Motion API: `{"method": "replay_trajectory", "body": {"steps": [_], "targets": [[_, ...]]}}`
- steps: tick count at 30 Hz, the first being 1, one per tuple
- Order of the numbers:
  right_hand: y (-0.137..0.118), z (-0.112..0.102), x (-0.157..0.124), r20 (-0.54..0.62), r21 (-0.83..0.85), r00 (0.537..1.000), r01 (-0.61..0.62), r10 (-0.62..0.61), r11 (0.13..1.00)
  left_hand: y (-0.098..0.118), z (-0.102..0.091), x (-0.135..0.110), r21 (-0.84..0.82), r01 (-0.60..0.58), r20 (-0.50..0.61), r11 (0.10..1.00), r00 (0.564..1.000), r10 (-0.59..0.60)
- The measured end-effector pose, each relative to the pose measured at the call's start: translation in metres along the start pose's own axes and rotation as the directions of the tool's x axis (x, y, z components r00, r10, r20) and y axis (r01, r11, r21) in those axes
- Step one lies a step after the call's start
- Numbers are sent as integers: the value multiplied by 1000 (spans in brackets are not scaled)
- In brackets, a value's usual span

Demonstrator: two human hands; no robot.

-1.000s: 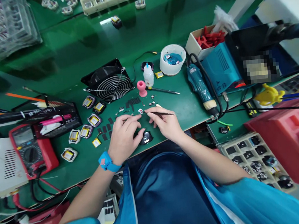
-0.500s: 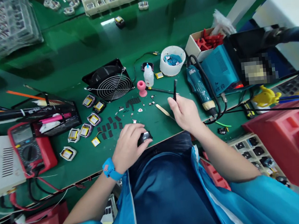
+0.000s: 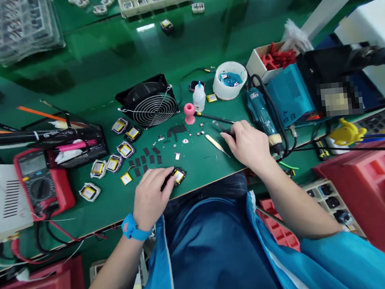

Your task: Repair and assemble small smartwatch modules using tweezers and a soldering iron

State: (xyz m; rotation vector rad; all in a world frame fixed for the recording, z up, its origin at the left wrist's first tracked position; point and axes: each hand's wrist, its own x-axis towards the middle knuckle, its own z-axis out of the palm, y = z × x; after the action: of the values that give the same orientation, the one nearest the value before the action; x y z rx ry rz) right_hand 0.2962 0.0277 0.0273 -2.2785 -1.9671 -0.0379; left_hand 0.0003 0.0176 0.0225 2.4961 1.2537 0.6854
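Note:
My left hand (image 3: 151, 195), a blue strap on its wrist, is low over the bench's front edge. Its thumb and fingers pinch the left side of a small open device case (image 3: 179, 175), black-rimmed with a yellow and white inside. My right hand (image 3: 249, 144) is curled palm down at the right, its fingertips partly hidden. From it a slim dark tool (image 3: 223, 126) points up and left, its end blurred. A wooden-handled pick (image 3: 215, 143) lies just left of that hand. Between the hands is a tiny white part (image 3: 177, 156).
Several black pads (image 3: 151, 159) lie beside a loose yellow battery (image 3: 126, 178). Similar open cases (image 3: 114, 163) stand left, near a red multimeter (image 3: 37, 185). Behind are a fan (image 3: 153, 107), a dropper bottle (image 3: 199, 98) and a white tub (image 3: 230, 89). An electric screwdriver (image 3: 260, 111) lies right.
The case in my left hand turned from a dark, shiny face to its yellow inside and shifted left. My right hand rolled palm down, and its dark tool tipped from upright to nearly flat.

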Motion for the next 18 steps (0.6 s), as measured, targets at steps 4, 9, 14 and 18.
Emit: {"method": "replay_trajectory", "body": {"steps": [4,9,14,18], "targets": [[-10,-1,-11,-185,204,968,206,-169,957,1,6,-6,-42,1,29,999,1000,0],[-41,2,-31,-243,443,726,673,-643,592,11,14,-8,-218,-39,103,975,993,62],[-60,6,-40,-196,387,613,766,-766,514,10,14,-7,-260,-65,92,964,992,92],[-65,-2,-44,-117,242,559,817,-821,523,7,12,-6,-275,-51,95,960,992,80]]}}
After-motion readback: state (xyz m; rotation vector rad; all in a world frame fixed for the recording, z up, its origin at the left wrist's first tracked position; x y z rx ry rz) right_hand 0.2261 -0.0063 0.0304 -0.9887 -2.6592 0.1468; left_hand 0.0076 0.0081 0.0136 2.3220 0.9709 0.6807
